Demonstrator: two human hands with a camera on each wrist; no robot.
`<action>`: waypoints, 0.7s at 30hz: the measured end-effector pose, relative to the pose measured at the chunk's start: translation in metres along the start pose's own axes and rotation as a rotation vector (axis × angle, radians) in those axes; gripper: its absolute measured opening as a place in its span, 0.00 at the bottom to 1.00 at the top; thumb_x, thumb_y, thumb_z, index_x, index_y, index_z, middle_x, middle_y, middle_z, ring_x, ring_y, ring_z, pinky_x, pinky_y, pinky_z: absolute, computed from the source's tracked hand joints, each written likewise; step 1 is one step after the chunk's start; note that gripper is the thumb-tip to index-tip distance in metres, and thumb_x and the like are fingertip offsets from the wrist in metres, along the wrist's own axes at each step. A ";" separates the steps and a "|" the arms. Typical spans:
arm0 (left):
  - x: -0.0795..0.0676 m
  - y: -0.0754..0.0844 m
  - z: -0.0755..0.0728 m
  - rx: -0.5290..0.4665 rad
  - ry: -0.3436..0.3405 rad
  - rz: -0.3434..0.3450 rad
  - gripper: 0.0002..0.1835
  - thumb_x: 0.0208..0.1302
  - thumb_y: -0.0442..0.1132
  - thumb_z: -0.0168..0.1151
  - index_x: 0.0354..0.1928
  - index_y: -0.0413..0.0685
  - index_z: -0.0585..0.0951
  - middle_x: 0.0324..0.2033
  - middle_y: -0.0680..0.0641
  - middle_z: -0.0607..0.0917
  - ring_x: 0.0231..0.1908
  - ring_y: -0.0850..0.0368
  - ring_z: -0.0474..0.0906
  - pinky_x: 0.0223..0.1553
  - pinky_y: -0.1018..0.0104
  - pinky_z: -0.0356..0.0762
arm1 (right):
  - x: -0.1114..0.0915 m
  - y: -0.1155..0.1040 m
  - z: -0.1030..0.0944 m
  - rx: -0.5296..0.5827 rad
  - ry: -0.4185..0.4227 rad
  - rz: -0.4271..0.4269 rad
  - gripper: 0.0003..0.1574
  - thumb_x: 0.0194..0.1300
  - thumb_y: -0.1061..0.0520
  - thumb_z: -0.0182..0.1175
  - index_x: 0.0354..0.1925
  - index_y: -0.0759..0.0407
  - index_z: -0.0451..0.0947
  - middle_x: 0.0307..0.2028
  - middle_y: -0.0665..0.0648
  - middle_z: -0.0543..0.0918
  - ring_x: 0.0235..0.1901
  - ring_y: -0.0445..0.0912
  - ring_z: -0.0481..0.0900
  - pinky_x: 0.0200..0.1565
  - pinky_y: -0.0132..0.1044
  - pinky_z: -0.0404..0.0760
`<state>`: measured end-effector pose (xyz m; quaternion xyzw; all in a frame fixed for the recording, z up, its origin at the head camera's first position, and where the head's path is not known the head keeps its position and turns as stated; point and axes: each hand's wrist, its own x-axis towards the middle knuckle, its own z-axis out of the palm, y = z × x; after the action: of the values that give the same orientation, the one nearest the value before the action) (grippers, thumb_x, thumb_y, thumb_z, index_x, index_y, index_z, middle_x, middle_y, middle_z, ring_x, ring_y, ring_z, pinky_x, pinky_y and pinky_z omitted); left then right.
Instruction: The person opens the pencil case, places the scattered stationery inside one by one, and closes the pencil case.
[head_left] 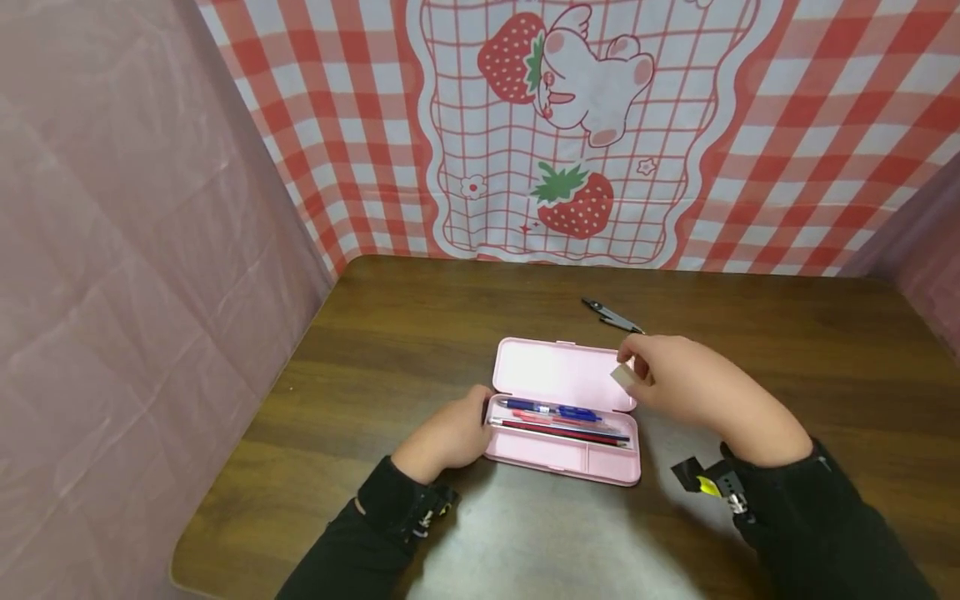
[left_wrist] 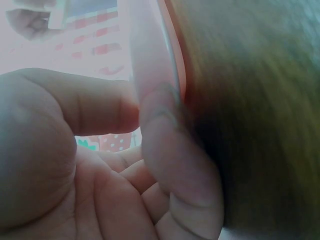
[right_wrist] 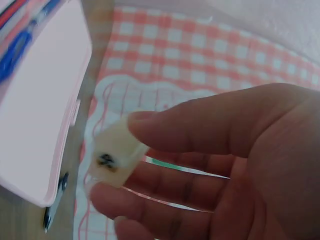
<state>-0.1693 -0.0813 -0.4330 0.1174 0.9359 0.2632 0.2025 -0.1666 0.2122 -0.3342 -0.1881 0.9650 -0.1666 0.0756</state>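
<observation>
While the open pink pencil case (head_left: 542,451) is gripped at its 9 o'clock end by the L hand (head_left: 452,429), w/ thumb and a curled finger set on the rim per the L wrist view, a small cream block, prob. an eraser (head_left: 622,376), is pinched btwn thumb and fingers of the R hand (head_left: 686,387). It's held by the R end of the lid (head_left: 555,372), approx. 2 o'clock from the case's middle; no contact w/ the lid is seen in the R wrist view. A dark mark is shown on its face, too blurred to be read.

In the rear section of the base, a blue pen (head_left: 576,412), a red pen (head_left: 534,416) and a red-and-black pencil (head_left: 558,432) are laid lengthwise. A drawing compass (head_left: 615,317) is seen on the wooden table (head_left: 360,375) at 1 o'clock, apart from the case and untouched.

Stowing of the eraser is prob. the step in hand, judging by the filled pen section. For the next move, it'd need to be brought toward 6 o'clock, lowered into the small cmpt. (head_left: 610,463) at the base's 4 o'clock and let go, w/ the case steadied from the L. The compass would prob. be left for later.
</observation>
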 end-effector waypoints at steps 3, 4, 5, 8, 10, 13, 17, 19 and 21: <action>0.000 0.000 -0.001 -0.001 0.001 0.007 0.24 0.70 0.43 0.52 0.64 0.43 0.65 0.55 0.42 0.78 0.40 0.53 0.74 0.48 0.53 0.75 | -0.007 -0.010 0.006 -0.022 -0.030 -0.026 0.15 0.63 0.54 0.64 0.47 0.57 0.76 0.28 0.50 0.75 0.25 0.43 0.70 0.28 0.38 0.71; -0.001 0.001 -0.001 0.000 0.002 0.008 0.24 0.70 0.43 0.52 0.64 0.43 0.65 0.55 0.42 0.78 0.40 0.53 0.74 0.48 0.53 0.75 | -0.009 -0.012 0.008 -0.025 -0.038 -0.038 0.15 0.64 0.53 0.63 0.47 0.57 0.76 0.27 0.49 0.75 0.24 0.42 0.70 0.28 0.38 0.71; -0.001 0.001 -0.001 0.001 0.002 0.009 0.23 0.70 0.43 0.52 0.64 0.43 0.65 0.55 0.42 0.78 0.40 0.53 0.74 0.48 0.53 0.75 | -0.011 -0.014 0.011 -0.028 -0.049 -0.047 0.14 0.64 0.53 0.63 0.46 0.56 0.76 0.27 0.48 0.75 0.24 0.41 0.69 0.28 0.38 0.71; -0.001 0.001 -0.001 0.002 0.004 0.008 0.23 0.70 0.43 0.52 0.64 0.43 0.66 0.54 0.42 0.78 0.40 0.53 0.74 0.48 0.53 0.75 | -0.015 -0.019 0.019 -0.037 -0.084 -0.050 0.14 0.65 0.52 0.63 0.46 0.55 0.77 0.26 0.47 0.74 0.23 0.40 0.69 0.28 0.37 0.71; -0.001 0.001 -0.001 0.002 0.004 0.003 0.23 0.70 0.42 0.52 0.64 0.43 0.66 0.54 0.42 0.78 0.40 0.53 0.74 0.48 0.53 0.75 | -0.017 -0.021 0.026 -0.041 -0.107 -0.041 0.12 0.65 0.52 0.63 0.45 0.54 0.77 0.25 0.47 0.74 0.23 0.40 0.70 0.28 0.37 0.72; -0.001 0.002 -0.002 0.004 0.005 0.001 0.23 0.69 0.41 0.52 0.63 0.42 0.66 0.54 0.41 0.78 0.40 0.53 0.74 0.48 0.52 0.75 | -0.018 -0.023 0.036 -0.067 -0.146 -0.026 0.11 0.65 0.54 0.63 0.45 0.54 0.77 0.26 0.47 0.76 0.24 0.41 0.71 0.29 0.39 0.74; -0.001 0.002 -0.001 0.006 0.006 0.002 0.23 0.69 0.41 0.52 0.63 0.42 0.66 0.53 0.41 0.78 0.40 0.53 0.74 0.47 0.53 0.75 | -0.021 -0.024 0.052 -0.131 -0.135 -0.075 0.10 0.64 0.53 0.64 0.43 0.52 0.77 0.28 0.46 0.76 0.24 0.41 0.70 0.32 0.39 0.76; -0.001 0.002 -0.001 0.005 0.006 0.002 0.23 0.69 0.41 0.52 0.63 0.43 0.66 0.54 0.42 0.78 0.40 0.53 0.74 0.47 0.53 0.75 | -0.022 -0.024 0.060 -0.164 -0.095 -0.145 0.08 0.64 0.52 0.64 0.40 0.50 0.75 0.27 0.44 0.74 0.24 0.40 0.69 0.31 0.38 0.75; -0.001 0.002 -0.001 0.007 0.004 -0.002 0.23 0.69 0.42 0.52 0.64 0.43 0.66 0.54 0.42 0.78 0.39 0.53 0.74 0.47 0.53 0.75 | -0.024 -0.024 0.066 -0.192 -0.049 -0.227 0.07 0.65 0.51 0.63 0.38 0.49 0.75 0.27 0.42 0.72 0.24 0.39 0.68 0.30 0.37 0.73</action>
<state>-0.1691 -0.0807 -0.4307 0.1166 0.9373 0.2602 0.2005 -0.1223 0.1809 -0.3853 -0.3063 0.9469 -0.0763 0.0615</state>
